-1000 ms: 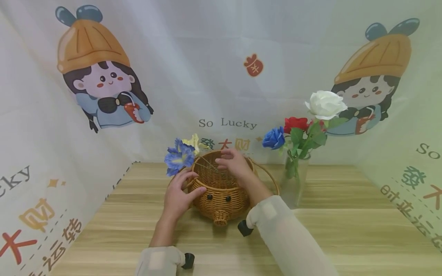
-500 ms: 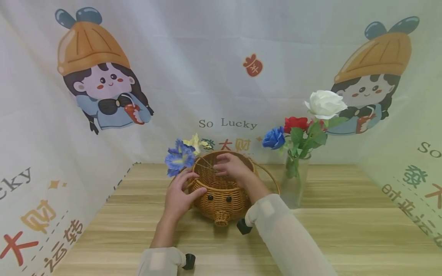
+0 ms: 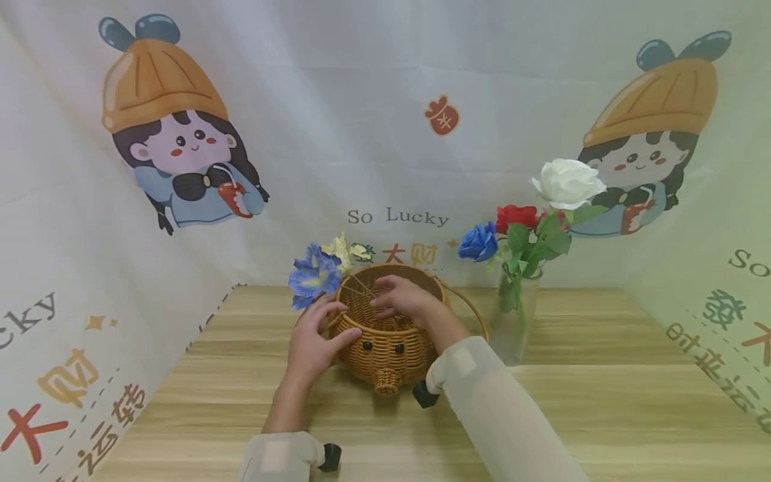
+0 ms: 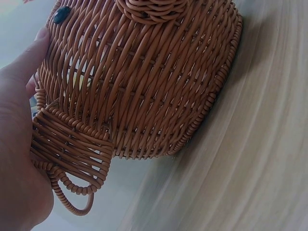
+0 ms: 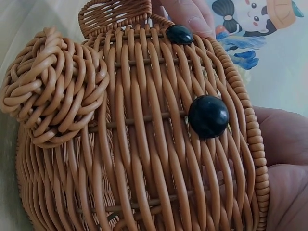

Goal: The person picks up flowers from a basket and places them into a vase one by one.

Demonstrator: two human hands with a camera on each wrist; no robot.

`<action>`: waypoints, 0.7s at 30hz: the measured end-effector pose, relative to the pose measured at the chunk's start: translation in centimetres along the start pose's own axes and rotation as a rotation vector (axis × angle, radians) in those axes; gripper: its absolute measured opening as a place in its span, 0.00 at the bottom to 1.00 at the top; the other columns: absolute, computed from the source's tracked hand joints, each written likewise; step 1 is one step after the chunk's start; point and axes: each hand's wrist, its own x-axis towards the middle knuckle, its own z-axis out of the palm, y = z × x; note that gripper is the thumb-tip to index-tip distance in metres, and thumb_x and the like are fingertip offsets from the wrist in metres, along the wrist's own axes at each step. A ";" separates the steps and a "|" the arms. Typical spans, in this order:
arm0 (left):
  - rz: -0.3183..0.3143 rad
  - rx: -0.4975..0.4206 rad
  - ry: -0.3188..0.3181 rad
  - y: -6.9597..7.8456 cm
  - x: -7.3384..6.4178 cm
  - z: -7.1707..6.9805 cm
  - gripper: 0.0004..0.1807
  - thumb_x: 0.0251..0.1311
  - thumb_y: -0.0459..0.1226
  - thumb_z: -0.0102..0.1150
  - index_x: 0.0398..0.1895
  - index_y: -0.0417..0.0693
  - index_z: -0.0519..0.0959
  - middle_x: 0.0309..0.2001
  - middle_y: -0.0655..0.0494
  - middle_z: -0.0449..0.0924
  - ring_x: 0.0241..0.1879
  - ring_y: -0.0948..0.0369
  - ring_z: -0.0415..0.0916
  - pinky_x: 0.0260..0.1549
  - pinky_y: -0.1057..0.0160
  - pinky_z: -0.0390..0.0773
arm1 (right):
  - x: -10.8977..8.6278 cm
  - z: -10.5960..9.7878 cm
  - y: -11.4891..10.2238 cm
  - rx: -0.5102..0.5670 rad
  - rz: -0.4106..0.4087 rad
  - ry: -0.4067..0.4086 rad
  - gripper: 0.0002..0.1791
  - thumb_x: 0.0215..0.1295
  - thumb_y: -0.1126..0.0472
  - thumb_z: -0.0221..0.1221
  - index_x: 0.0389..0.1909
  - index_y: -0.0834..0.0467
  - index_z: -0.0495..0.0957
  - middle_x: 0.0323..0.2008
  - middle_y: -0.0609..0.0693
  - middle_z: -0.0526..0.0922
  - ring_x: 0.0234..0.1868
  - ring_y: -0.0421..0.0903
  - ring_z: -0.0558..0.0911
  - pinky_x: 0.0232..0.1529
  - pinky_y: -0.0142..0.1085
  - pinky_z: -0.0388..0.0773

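A brown wicker basket [image 3: 385, 358] with a pig face, black button eyes and a woven snout [image 5: 55, 89] stands on the table. My left hand [image 3: 314, 338] holds its left side, thumb over the front rim; in the left wrist view, a woven ear [image 4: 72, 147] lies beside the palm. A blue iris [image 3: 314, 276] and a pale yellow flower [image 3: 342, 251] lean out over the left rim. Their thin stems [image 3: 359, 286] run down into the basket. My right hand [image 3: 405, 301] reaches over the opening, fingers loosely bent and apart, fingertips right at the stems; its thumb is hidden.
Right of the basket stands a clear glass vase [image 3: 517, 328] with a white rose [image 3: 568, 183], a red rose [image 3: 516, 219] and a blue rose [image 3: 478, 242]. The basket's looped handle [image 3: 472, 304] reaches toward it. A printed cloth [image 3: 313, 134] hangs behind the wooden table [image 3: 578, 402].
My right hand has sunk lower into the basket opening. The iris and yellow flower have barely shifted, and my left hand stays on the basket's side.
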 end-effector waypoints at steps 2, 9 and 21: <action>-0.001 0.001 0.000 0.0 0.0 0.0 0.27 0.55 0.47 0.79 0.57 0.51 0.83 0.77 0.48 0.67 0.78 0.43 0.61 0.70 0.41 0.74 | 0.0 0.0 0.0 -0.013 0.007 -0.008 0.34 0.76 0.63 0.58 0.80 0.58 0.60 0.75 0.62 0.70 0.67 0.63 0.80 0.69 0.59 0.74; -0.004 0.029 0.004 -0.1 0.1 0.1 0.28 0.55 0.47 0.79 0.58 0.51 0.83 0.76 0.42 0.68 0.78 0.41 0.61 0.71 0.39 0.72 | -0.1 0.0 0.0 -0.037 -0.001 -0.003 0.34 0.76 0.63 0.58 0.79 0.60 0.61 0.72 0.63 0.73 0.64 0.62 0.83 0.72 0.59 0.72; -0.009 0.032 -0.002 -0.1 0.0 0.0 0.27 0.56 0.47 0.78 0.58 0.51 0.83 0.76 0.41 0.67 0.79 0.41 0.59 0.70 0.39 0.73 | -0.2 -0.1 -0.1 -0.009 0.003 0.014 0.33 0.74 0.64 0.60 0.78 0.59 0.64 0.66 0.63 0.80 0.58 0.59 0.87 0.54 0.48 0.85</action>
